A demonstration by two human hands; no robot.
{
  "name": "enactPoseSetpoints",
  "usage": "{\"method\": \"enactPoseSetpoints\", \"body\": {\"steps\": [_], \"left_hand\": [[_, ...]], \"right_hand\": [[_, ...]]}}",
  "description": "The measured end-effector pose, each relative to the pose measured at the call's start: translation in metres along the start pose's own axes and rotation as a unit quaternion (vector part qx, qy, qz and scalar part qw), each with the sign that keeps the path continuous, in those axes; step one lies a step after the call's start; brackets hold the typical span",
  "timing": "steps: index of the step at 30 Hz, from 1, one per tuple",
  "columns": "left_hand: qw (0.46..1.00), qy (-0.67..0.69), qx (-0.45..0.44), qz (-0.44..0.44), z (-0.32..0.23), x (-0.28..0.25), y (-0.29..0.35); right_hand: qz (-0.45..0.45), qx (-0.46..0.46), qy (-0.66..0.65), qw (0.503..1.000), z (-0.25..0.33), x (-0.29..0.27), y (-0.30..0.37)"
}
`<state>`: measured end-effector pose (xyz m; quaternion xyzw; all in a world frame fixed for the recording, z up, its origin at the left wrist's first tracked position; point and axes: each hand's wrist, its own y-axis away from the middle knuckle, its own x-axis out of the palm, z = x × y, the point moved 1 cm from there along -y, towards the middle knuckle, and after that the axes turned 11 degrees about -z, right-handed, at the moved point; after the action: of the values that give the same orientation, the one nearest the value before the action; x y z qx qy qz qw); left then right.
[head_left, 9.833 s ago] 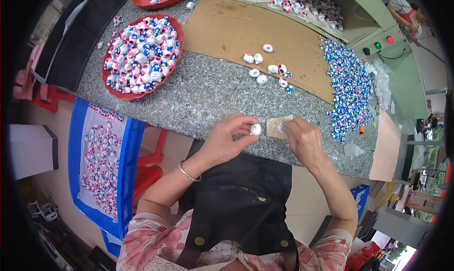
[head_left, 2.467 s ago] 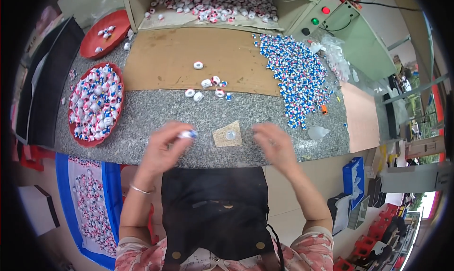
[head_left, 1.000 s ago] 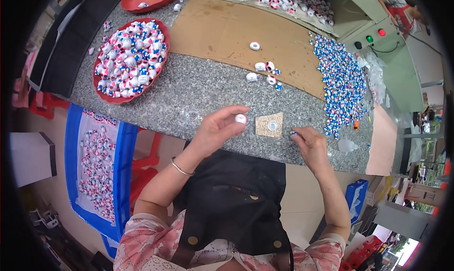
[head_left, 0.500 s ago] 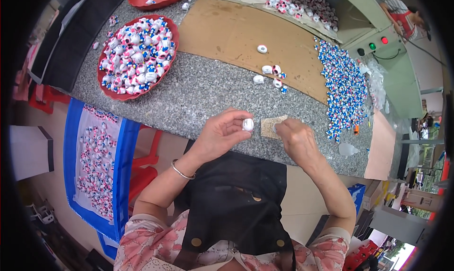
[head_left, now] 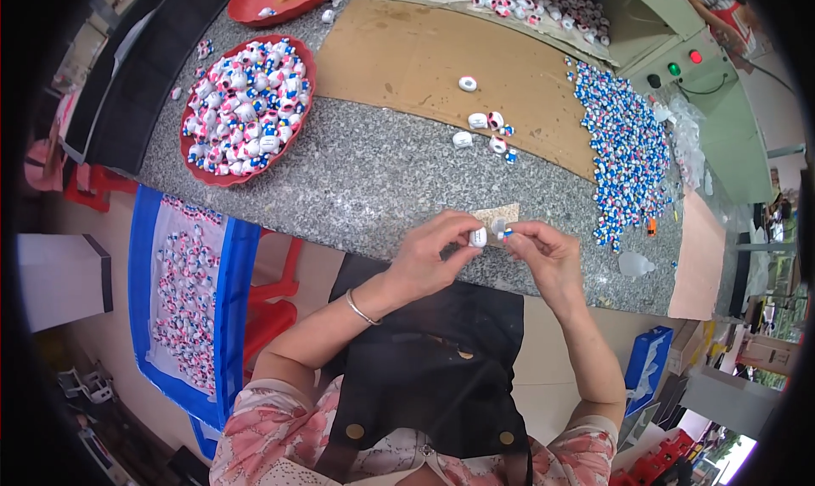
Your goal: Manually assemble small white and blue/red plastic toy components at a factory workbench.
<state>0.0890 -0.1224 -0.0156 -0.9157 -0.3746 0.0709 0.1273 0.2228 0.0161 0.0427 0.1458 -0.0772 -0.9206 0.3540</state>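
Pinched between the thumb and fingers of my left hand (head_left: 433, 252) is a small white rounded figurine head (head_left: 478, 237). My right hand (head_left: 550, 261) grips a tiny blue figurine part (head_left: 508, 234) in its fingertips, close beside the white head. The two pieces look apart. Just beyond my fingers lies a speckled tan pad (head_left: 508, 213), partly hidden by the hands, with a greyish spot on it. Farther off, several loose white heads (head_left: 462, 140) rest on the granite counter and the cardboard edge, a few with blue parts near them.
A red bowl (head_left: 312, 78) heaped with white, pink and blue figurines stands left; another red bowl (head_left: 297, 12) is behind it. Brown cardboard (head_left: 407, 53) leads to a pale green machine (head_left: 730, 138). Small blue parts (head_left: 628, 146) are piled right, near a translucent bottle (head_left: 635, 264). A blue crate (head_left: 236, 299) sits lower left.
My left hand has moved right with the white head, toward the pad. My right hand has turned and lifted from the pad, and a blue part now shows in its fingertips.
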Motion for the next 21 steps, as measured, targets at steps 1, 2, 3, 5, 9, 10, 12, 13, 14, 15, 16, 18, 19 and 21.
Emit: {"method": "enactPoseSetpoints", "body": {"steps": [1, 2, 3, 5, 9, 10, 12, 13, 14, 15, 16, 18, 19, 21], "left_hand": [[1.0, -0.006, 0.008, 0.016, -0.005, 0.0, 0.001], [0.999, -0.013, 0.015, 0.031, -0.007, 0.001, 0.001], [0.998, 0.045, -0.013, 0.036, -0.005, 0.001, 0.002], [0.993, 0.069, -0.035, 0.091, -0.007, -0.004, -0.006], [0.948, 0.195, -0.211, 0.137, -0.012, -0.005, -0.001], [0.931, 0.234, -0.258, 0.114, -0.009, 0.0, 0.005], [0.916, 0.277, -0.281, 0.077, -0.007, 0.012, 0.019], [0.908, 0.294, -0.296, 0.035, -0.008, 0.018, 0.023], [0.898, 0.311, -0.311, -0.007, -0.01, 0.02, 0.025], [0.898, 0.304, -0.318, 0.008, -0.011, 0.02, 0.021], [0.899, 0.304, -0.317, 0.006, -0.011, 0.017, 0.017], [0.884, 0.28, -0.353, 0.13, -0.007, 0.007, 0.005], [0.896, 0.247, -0.335, 0.151, -0.009, 0.001, -0.001], [0.902, 0.222, -0.33, 0.166, -0.015, -0.001, -0.008]], "right_hand": [[0.007, 0.018, 0.011, 1.0, 0.0, 0.002, 0.003], [0.006, 0.019, 0.009, 1.0, 0.002, 0.002, 0.006], [0.017, 0.01, 0.005, 1.0, 0.003, 0.002, 0.009], [0.027, 0.003, 0.001, 1.0, 0.003, 0.001, 0.016], [-0.008, -0.22, 0.101, 0.97, 0.004, 0.009, 0.031], [-0.041, -0.307, 0.129, 0.942, 0.005, 0.011, 0.032], [-0.067, -0.305, 0.13, 0.941, -0.001, 0.019, 0.033], [-0.09, -0.303, 0.135, 0.939, -0.003, 0.019, 0.034], [-0.089, -0.303, 0.136, 0.939, -0.003, 0.017, 0.033], [-0.077, -0.309, 0.143, 0.937, -0.001, 0.015, 0.03], [-0.064, -0.317, 0.149, 0.935, 0.0, 0.013, 0.028], [-0.041, -0.3, 0.142, 0.942, 0.005, 0.01, 0.027], [-0.017, -0.282, 0.135, 0.95, 0.007, 0.008, 0.027], [-0.049, -0.296, 0.147, 0.942, 0.005, 0.011, 0.03]]}}
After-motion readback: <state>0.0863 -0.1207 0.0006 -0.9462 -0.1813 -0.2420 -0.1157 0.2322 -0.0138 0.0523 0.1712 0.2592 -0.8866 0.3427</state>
